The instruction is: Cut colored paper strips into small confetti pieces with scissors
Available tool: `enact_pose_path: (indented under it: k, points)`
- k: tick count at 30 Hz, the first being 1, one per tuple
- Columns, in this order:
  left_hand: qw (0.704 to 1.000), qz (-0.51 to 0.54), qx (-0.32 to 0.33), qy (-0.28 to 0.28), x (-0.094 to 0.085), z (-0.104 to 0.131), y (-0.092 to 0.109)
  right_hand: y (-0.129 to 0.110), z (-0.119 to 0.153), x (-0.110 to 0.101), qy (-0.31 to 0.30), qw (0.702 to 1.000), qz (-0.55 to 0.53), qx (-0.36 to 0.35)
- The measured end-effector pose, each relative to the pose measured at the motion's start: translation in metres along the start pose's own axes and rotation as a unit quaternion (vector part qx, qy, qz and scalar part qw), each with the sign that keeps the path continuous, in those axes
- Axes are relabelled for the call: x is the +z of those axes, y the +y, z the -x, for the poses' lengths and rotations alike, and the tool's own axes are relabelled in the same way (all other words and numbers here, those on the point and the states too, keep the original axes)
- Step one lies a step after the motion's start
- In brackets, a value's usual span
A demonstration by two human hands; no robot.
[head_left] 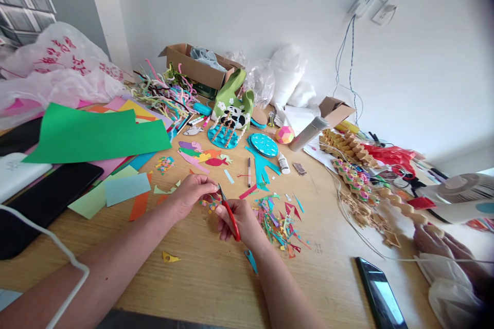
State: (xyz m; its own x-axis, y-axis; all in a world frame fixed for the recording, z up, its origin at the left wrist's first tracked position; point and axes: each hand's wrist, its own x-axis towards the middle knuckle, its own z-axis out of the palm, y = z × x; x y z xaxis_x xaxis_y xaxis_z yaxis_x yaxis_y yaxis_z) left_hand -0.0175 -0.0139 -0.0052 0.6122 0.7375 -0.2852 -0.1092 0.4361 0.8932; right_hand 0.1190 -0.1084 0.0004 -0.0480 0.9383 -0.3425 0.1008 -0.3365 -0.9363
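Red-handled scissors are held in my right hand, their blades pointing up and left towards my other hand. My left hand is pinched at the blade tips; what its fingers hold is too small to make out. Just beneath both hands lie small coloured paper bits on the wooden table. A heap of colourful scraps sits to the right of my right hand. Beyond my hands are coloured paper fish and a pile of tiny paper pieces.
Green paper covers other sheets at left, near a white cable. Blue ovals, a pen and a glue bottle lie ahead. A phone is at front right, near another person's hands.
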Motion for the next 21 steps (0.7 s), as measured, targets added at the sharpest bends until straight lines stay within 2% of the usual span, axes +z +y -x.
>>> enact_pose_path:
  k: [14,21]
  points:
    - [0.999,-0.031,0.035,0.009,0.0018,-0.0001,-0.0011,0.0013,-0.0001,-0.0015,0.003,1.0,-0.005,-0.009]
    - [0.999,-0.036,0.03,0.011,0.0017,0.0012,0.0011,0.0014,-0.0007,-0.0019,0.004,1.0,-0.003,-0.003]
